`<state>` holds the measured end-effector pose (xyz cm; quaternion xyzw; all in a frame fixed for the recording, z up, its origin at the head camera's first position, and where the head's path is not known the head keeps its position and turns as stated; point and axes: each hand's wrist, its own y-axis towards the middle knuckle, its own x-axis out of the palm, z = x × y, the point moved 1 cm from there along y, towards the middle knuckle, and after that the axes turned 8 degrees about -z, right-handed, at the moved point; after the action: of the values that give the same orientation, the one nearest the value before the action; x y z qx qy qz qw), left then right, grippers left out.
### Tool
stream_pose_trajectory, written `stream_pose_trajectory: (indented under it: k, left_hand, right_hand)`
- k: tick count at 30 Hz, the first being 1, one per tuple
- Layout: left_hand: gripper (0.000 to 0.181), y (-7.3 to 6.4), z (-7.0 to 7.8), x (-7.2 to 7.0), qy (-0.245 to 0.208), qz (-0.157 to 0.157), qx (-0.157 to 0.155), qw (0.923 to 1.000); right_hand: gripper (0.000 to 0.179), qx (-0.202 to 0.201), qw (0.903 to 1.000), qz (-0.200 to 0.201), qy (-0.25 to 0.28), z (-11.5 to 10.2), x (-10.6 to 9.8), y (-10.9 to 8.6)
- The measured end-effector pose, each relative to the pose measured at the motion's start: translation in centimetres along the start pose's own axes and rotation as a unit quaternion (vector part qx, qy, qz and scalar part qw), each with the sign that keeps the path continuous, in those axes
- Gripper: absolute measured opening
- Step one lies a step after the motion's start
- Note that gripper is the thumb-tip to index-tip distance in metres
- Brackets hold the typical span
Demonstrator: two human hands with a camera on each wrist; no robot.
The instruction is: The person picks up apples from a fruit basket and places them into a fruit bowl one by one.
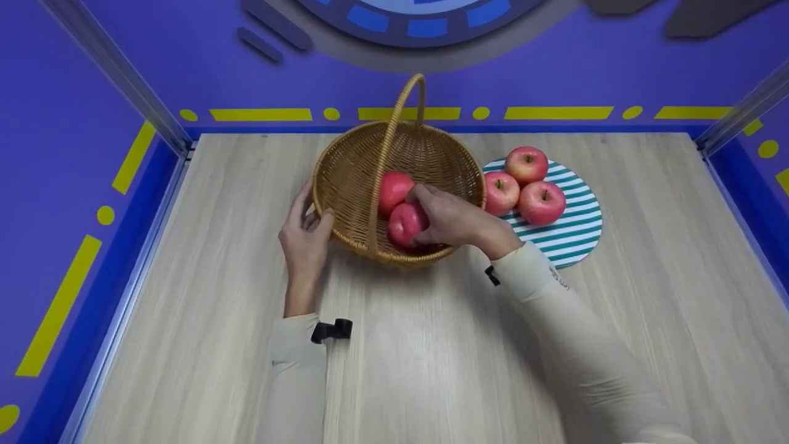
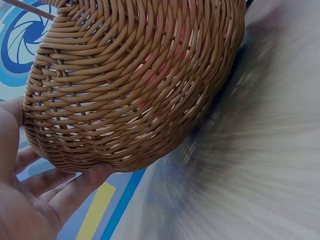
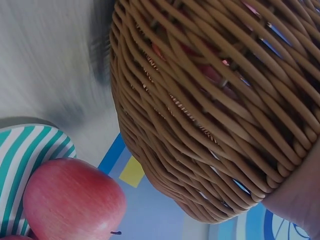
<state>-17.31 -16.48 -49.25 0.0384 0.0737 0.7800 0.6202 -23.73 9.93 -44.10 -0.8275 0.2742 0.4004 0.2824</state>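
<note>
A brown wicker basket (image 1: pixel 345 166) with a tall arched handle (image 1: pixel 394 123) stands near the back of the table. My left hand (image 1: pixel 305 243) holds its left side at the rim; in the left wrist view, the fingers of that hand (image 2: pixel 40 190) lie against the outer weave. Reaching in over the right front rim, my right hand (image 1: pixel 453 219) grips a red apple (image 1: pixel 407 226). A second apple (image 1: pixel 394 190) lies inside, close behind the gripped one. In the right wrist view, the basket wall (image 3: pixel 200 125) hides most of this hand.
To the right of the basket lies a round mat with green and white stripes (image 1: pixel 576 240). On it sit three apples, one at the back (image 1: pixel 527 164), one at the left (image 1: pixel 501 193) and one in front (image 1: pixel 542 203). Blue panels (image 1: pixel 259 74) enclose the table's back and sides.
</note>
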Motion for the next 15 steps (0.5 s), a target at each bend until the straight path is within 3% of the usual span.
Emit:
stream_pose_trajectory:
  k: [7,15]
  left_hand:
    - [0.065,0.1,0.3,0.2,-0.002,0.004,-0.014,0.9999]
    - [0.062,-0.8,3.1,0.4,0.005,0.002,-0.019,0.9998]
  right_hand:
    - [0.066,-0.015,0.9999,0.008,0.0,0.0,0.1,-0.1]
    - [0.066,-0.032,0.9991,0.028,0.003,-0.3,-0.2,-0.5]
